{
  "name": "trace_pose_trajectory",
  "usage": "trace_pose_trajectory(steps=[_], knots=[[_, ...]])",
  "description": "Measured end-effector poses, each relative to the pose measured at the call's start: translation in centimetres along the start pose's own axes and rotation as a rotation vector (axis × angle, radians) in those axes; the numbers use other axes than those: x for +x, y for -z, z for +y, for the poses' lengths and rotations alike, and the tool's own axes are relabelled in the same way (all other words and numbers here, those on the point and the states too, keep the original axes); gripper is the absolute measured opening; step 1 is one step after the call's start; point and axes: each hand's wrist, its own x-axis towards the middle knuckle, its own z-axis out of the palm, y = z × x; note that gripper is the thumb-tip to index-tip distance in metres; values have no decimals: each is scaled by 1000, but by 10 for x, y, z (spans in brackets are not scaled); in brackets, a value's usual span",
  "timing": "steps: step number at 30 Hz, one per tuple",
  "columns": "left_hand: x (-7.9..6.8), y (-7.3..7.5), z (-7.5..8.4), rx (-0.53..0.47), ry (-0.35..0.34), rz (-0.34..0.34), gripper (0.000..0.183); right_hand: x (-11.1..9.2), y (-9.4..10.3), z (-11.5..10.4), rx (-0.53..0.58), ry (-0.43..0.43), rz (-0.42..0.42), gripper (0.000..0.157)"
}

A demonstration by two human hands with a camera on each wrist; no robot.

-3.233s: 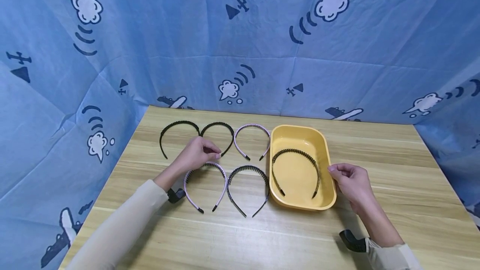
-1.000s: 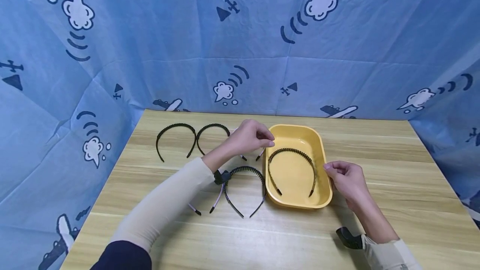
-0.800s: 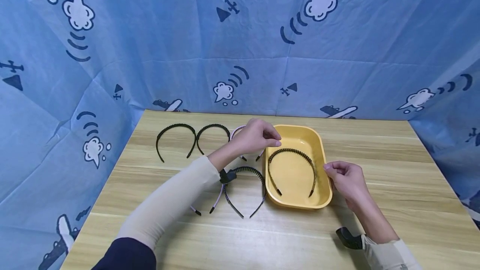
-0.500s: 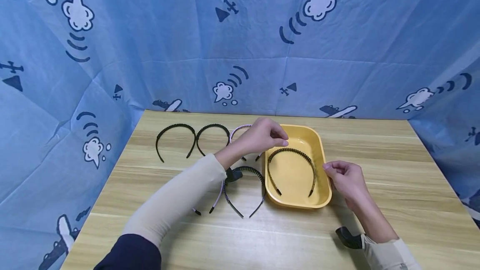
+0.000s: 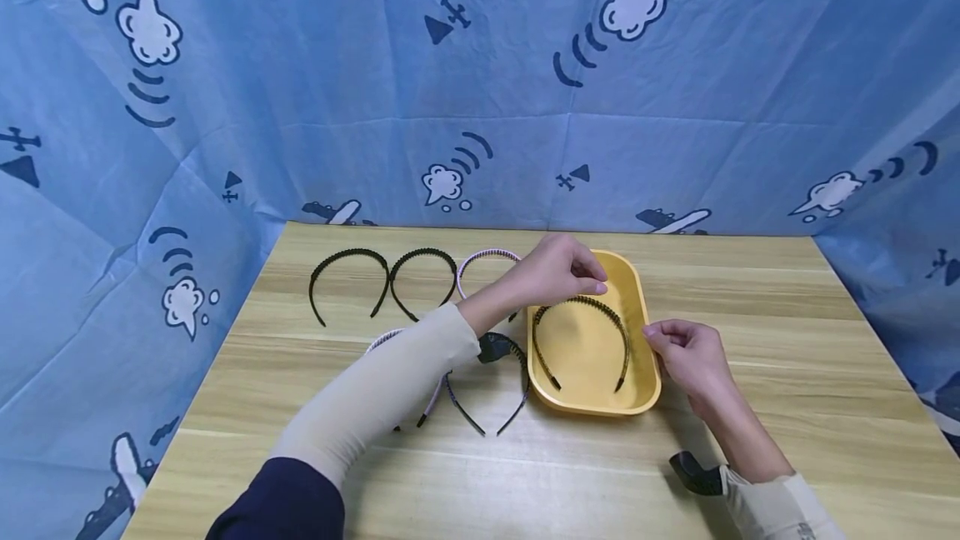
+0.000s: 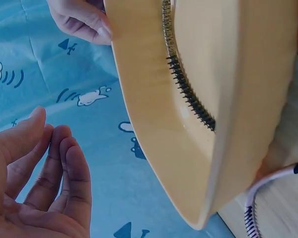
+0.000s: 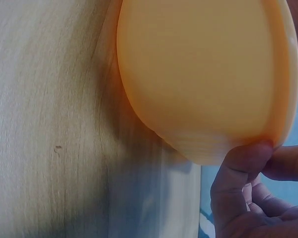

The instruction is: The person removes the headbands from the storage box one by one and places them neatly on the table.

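Note:
My left hand (image 5: pixel 564 269) is over the far end of a yellow plastic tray (image 5: pixel 592 369). In the left wrist view, the left hand's fingers (image 6: pixel 79 173) bend loosely, with a gap to the thumb and nothing between them. My right hand (image 5: pixel 690 361) pinches the tray's right rim between thumb and fingers, as the right wrist view also shows. Inside the tray lies a dark toothed headband (image 5: pixel 617 319), its ends pointing towards me; the left hand overlaps the top of its arc in the head view.
Two black headbands (image 5: pixel 350 252) and a lilac headband (image 5: pixel 487 252) lie in a far row left of the tray. Nearer, another lilac headband (image 5: pixel 386 336) and a dark headband (image 5: pixel 527 373) are partly hidden by my left arm. A blue patterned cloth (image 5: pixel 510 65) hangs behind the table.
From above the left headbands, my left hand has moved right, crossing the tray's left rim to over its far end. My right hand keeps its pinch on the rim; the headbands stay put.

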Motion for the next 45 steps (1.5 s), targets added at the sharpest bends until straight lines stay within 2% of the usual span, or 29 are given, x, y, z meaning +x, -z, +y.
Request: trace_pose_trajectory(steps=[9,23,29,39,45], knots=[[9,-7,5,-8,3,-25,13,0,1,0,16,5,-5,36],[27,-22,0,-16,-70,-19,9,-1,0,-1,26,14,-8,35],[34,-30,-7,-1,-49,-10,8,-1,0,0,33,7,-11,36],[39,-41,-15,-39,-8,-4,7,-2,0,1,13,-3,-10,36],[41,-42,-17,-27,53,-1,8,-1,1,0,13,-8,-8,36]])
